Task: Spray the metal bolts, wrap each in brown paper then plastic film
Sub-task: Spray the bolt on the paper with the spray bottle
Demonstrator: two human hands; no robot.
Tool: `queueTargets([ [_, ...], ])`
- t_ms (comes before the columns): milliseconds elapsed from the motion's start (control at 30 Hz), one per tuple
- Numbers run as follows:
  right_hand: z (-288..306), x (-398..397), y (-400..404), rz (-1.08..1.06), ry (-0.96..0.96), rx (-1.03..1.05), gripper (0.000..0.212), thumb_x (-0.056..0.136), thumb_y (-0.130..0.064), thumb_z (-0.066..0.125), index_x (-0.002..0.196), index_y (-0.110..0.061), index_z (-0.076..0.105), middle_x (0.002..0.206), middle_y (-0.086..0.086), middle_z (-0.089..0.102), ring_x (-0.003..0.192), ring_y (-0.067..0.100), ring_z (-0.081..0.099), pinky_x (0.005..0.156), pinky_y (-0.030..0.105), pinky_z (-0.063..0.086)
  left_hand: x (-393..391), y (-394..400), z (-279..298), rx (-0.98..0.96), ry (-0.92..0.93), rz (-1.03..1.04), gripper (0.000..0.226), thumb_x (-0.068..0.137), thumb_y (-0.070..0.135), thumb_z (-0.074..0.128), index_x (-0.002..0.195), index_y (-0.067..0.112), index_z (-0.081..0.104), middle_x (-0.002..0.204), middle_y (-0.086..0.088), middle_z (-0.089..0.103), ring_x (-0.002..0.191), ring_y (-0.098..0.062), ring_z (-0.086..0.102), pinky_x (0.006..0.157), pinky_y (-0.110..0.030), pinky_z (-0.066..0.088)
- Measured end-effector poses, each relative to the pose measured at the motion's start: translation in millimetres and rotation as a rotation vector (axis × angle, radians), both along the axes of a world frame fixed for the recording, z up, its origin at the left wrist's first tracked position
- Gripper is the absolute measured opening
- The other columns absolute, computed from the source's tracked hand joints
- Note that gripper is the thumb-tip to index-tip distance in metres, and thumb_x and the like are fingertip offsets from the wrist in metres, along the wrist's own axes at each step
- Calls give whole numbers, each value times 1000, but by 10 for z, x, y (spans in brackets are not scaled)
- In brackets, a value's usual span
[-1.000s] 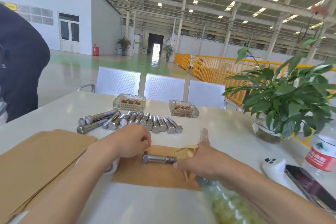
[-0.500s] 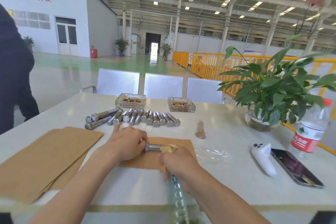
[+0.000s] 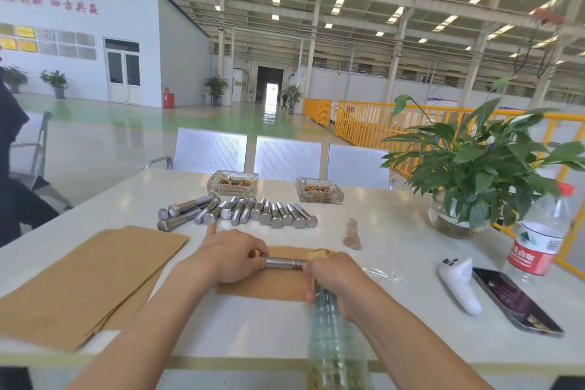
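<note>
The left hand (image 3: 232, 255) curls round the head end of 1 bolt (image 3: 282, 263), seemingly pinning it so it cannot roll. The right hand (image 3: 332, 277) grips the neck of a clear spray bottle (image 3: 335, 348), its body lying back along the forearm and its tan nozzle (image 3: 318, 253) close over the threaded end, probably so the spray lands on metal.

The bolt lies across a small brown paper sheet (image 3: 272, 288), likely put there so wrapping can follow at once. Plastic film (image 3: 380, 274) sits crumpled just right of it on the desk (image 3: 395, 225), within easy reach.

A stack of brown paper (image 3: 88, 279) waits at left. The unwrapped bolts (image 3: 247, 212) lie in a row beyond the hands, and 1 wrapped bolt (image 3: 352, 234) lies apart to their right.
</note>
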State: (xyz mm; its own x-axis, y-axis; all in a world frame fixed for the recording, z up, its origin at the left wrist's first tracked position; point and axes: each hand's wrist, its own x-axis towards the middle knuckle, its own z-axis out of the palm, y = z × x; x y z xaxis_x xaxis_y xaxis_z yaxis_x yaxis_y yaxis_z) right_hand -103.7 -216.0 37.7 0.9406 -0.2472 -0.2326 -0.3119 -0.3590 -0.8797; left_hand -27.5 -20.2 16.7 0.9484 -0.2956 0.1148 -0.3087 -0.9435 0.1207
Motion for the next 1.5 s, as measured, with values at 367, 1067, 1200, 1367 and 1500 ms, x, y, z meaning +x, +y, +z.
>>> queueTargets([
  [367, -147, -203, 58, -37, -21, 5, 29, 96, -32, 58, 104, -6, 69, 72, 5, 74, 47, 6, 65, 59, 28, 48, -11, -6, 6, 13, -2, 15, 29, 93, 60, 46, 117, 55, 61, 105, 27, 65, 115, -11, 58, 117, -55, 18],
  [1067, -119, -25, 305, 103, 84, 102, 25, 95, -16, 53, 116, -4, 61, 67, 18, 69, 46, 25, 60, 63, 36, 51, 10, 21, 4, -5, -9, 2, 27, 94, 58, 45, 114, 58, 62, 111, 27, 68, 117, -9, 57, 116, -55, 15],
  [1200, -73, -24, 83, 85, 64, 15, 21, 98, -16, 50, 107, -4, 64, 81, 18, 74, 47, 11, 65, 53, 22, 47, 10, 9, 3, -12, -13, -1, 24, 93, 58, 46, 108, 56, 64, 105, 27, 68, 112, -8, 58, 116, -56, 15],
  [1367, -78, -26, -162, 117, 46, 6, 15, 94, -11, 51, 99, -3, 61, 63, 19, 69, 51, 26, 64, 73, 37, 52, 0, 9, 11, -14, -23, -2, 28, 92, 59, 45, 114, 56, 63, 107, 26, 68, 113, -8, 58, 116, -55, 16],
  [1500, -65, -48, -280, 123, 63, -42, 14, 88, -8, 52, 86, -1, 63, 57, 21, 66, 48, 27, 60, 63, 36, 52, -24, 0, 35, 0, -15, 1, 28, 94, 59, 45, 115, 55, 63, 107, 27, 68, 114, -8, 57, 115, -52, 19],
])
